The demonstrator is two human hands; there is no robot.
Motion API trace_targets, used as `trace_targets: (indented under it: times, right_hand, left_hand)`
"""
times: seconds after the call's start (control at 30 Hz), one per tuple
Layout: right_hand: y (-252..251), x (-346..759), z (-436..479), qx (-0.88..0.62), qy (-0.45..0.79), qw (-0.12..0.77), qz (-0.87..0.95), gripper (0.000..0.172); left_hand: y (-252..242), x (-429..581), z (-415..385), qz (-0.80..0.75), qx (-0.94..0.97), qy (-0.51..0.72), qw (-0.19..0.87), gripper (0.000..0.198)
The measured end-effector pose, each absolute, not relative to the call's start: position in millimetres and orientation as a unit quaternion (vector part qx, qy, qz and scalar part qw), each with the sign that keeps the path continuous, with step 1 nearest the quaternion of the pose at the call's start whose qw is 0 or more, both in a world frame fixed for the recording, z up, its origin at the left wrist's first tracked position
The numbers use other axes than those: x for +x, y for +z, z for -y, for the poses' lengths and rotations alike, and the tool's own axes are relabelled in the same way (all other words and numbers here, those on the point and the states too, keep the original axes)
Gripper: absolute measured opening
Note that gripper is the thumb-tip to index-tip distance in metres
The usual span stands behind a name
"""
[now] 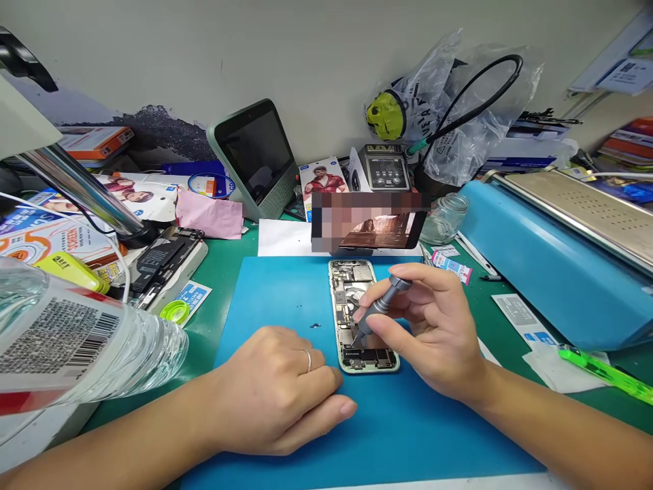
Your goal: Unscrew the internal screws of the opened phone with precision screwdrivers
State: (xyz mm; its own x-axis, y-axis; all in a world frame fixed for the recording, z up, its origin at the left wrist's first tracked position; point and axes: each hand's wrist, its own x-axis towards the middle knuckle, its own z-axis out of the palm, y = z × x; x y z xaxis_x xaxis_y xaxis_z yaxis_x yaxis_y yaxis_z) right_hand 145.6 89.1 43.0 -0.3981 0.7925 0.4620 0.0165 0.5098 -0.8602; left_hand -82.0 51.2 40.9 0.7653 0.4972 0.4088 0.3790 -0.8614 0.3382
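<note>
An opened phone (361,289) lies on a blue mat (275,292), its inner parts showing. My right hand (433,327) grips a dark grey screwdriver (383,306) between thumb and fingers, tilted, with its tip at the lower left part of the phone. My left hand (286,391) rests on the mat at the phone's lower left corner, fingers curled in and a ring on one of them; whatever may be under the fingers is hidden. Small dark bits (315,325) lie on the mat left of the phone.
A propped-up phone (382,231) playing video stands behind the mat. A large clear bottle (92,340) is close at left, near a lamp post (86,184) and another opened device (163,265). At right are a blue machine (551,265), glass jar (446,218) and green tool (607,371).
</note>
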Motion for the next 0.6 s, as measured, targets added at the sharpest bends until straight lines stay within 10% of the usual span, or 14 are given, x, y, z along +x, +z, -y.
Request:
trace_targets:
  times: [0.6]
  right_hand:
    - [44.5, 149.2, -94.6, -0.244, 0.272, 0.523, 0.77, 0.065]
  left_hand:
    - [37.2, -83.5, -51.1, -0.235, 0.936, 0.242, 0.101, 0.029]
